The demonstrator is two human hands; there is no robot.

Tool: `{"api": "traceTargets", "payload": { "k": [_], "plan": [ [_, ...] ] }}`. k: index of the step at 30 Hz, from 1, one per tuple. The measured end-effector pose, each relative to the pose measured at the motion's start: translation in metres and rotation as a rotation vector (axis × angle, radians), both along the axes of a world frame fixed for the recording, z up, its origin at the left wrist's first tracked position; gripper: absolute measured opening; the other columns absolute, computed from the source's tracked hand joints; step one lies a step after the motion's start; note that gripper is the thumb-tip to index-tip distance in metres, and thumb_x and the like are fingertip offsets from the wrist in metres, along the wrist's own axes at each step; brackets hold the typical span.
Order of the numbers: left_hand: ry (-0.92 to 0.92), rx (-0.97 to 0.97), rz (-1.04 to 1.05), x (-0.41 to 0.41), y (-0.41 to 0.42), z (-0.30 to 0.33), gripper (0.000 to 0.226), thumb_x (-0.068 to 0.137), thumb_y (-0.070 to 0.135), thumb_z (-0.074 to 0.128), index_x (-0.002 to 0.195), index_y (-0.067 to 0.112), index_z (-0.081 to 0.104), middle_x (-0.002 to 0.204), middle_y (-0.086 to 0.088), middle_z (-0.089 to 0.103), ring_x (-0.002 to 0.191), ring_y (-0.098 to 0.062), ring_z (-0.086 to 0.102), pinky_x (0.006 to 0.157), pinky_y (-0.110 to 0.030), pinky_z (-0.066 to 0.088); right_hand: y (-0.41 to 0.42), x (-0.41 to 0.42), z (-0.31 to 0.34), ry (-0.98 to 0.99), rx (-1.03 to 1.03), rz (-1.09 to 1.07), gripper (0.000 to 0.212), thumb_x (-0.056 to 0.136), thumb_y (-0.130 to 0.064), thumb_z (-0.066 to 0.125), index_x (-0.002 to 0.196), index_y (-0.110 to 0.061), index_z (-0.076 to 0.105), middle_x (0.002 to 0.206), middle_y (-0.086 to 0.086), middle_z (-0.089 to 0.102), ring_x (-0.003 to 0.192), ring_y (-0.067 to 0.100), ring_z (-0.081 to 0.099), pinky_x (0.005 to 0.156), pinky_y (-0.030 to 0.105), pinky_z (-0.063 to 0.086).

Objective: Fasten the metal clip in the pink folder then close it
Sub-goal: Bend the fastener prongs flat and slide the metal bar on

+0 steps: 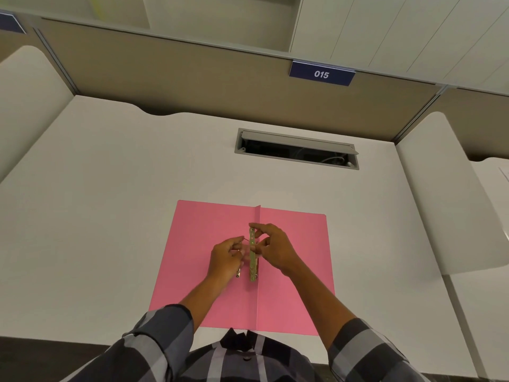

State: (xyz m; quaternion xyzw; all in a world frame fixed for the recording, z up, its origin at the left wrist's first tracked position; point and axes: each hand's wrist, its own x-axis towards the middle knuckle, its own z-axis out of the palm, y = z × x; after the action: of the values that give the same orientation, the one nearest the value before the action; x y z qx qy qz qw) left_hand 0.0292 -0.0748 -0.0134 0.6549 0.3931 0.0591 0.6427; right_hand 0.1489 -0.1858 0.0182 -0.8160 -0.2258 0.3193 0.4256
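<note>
The pink folder point(292, 271) lies open and flat on the white desk, its fold running away from me down the middle. A long brass-coloured metal clip point(252, 267) stands along that fold. My right hand point(274, 250) pinches the clip's far end between thumb and fingers. My left hand point(227, 259) holds a thin prong of the clip near its middle, and a second small metal piece point(238, 272) pokes out below that hand. Which part of the clip that piece is, I cannot tell.
An open grey cable hatch point(297, 148) is set into the desk point(110, 202) behind the folder. A beige partition with a blue "015" label point(321, 74) closes the back. White curved side dividers point(440, 202) stand left and right.
</note>
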Motion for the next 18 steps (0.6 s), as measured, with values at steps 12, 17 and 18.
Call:
{"api": "traceTargets", "payload": {
  "k": [12,17,18],
  "plan": [
    [-0.047,-0.145,0.048,0.013,-0.001,0.007,0.047,0.095,-0.011,0.063,0.086,0.033,0.079,0.08,0.014,0.082,0.074,-0.006,0.079,0.064,-0.013,0.059,0.001,0.002,-0.002,0.006,0.028,0.017,0.063,0.082,0.009,0.078,0.131,-0.029,0.069,0.111,0.003,0.059,0.069,0.016,0.062,0.07,0.043,0.067],
    [-0.062,-0.199,0.074,0.014,-0.002,0.007,0.043,0.096,-0.014,0.059,0.097,0.022,0.081,0.087,0.003,0.084,0.076,-0.014,0.081,0.065,-0.017,0.061,0.001,0.003,-0.002,-0.005,0.018,0.011,0.062,0.082,0.006,0.079,0.132,-0.029,0.069,0.11,0.002,0.059,0.073,0.018,0.062,0.07,0.042,0.067],
    [-0.061,-0.211,0.083,0.015,-0.002,0.006,0.04,0.095,-0.015,0.059,0.101,0.018,0.082,0.088,0.002,0.084,0.076,-0.014,0.081,0.065,-0.017,0.061,0.001,0.003,-0.002,-0.006,0.016,0.01,0.061,0.082,0.006,0.08,0.132,-0.029,0.069,0.109,0.003,0.06,0.074,0.02,0.062,0.071,0.043,0.067]
  ]
}}
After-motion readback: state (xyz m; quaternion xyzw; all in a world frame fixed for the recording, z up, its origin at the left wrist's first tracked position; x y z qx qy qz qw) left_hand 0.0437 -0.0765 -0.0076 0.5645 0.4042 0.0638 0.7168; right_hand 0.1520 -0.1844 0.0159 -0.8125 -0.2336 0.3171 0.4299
